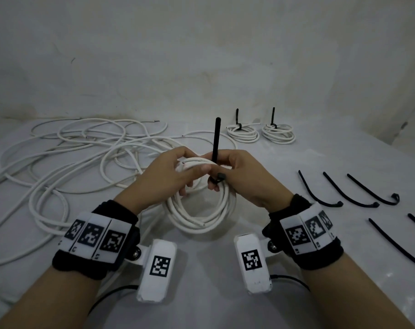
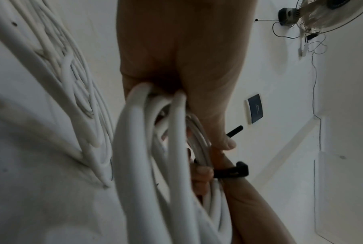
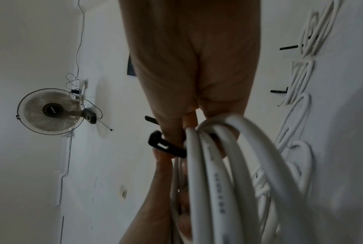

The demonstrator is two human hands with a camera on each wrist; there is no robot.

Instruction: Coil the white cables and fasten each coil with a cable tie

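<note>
A white cable coil (image 1: 199,214) is held upright at the table's centre. My left hand (image 1: 175,173) grips the coil's top strands (image 2: 155,125), thumb pressed across them. My right hand (image 1: 235,172) pinches a black cable tie (image 1: 216,141) that wraps the coil beside the left thumb; its long tail sticks straight up and its head (image 1: 219,178) shows under the fingers. The tie's head (image 3: 163,145) juts out beside the coil (image 3: 218,173) in the right wrist view. Several loose white cables (image 1: 71,157) sprawl at the left.
Two tied coils (image 1: 243,132) (image 1: 278,132) sit at the back, tie tails standing up. Several spare black ties (image 1: 344,191) lie on the table at the right. A wall rises behind the table. A fan (image 3: 49,110) hangs on the room's wall.
</note>
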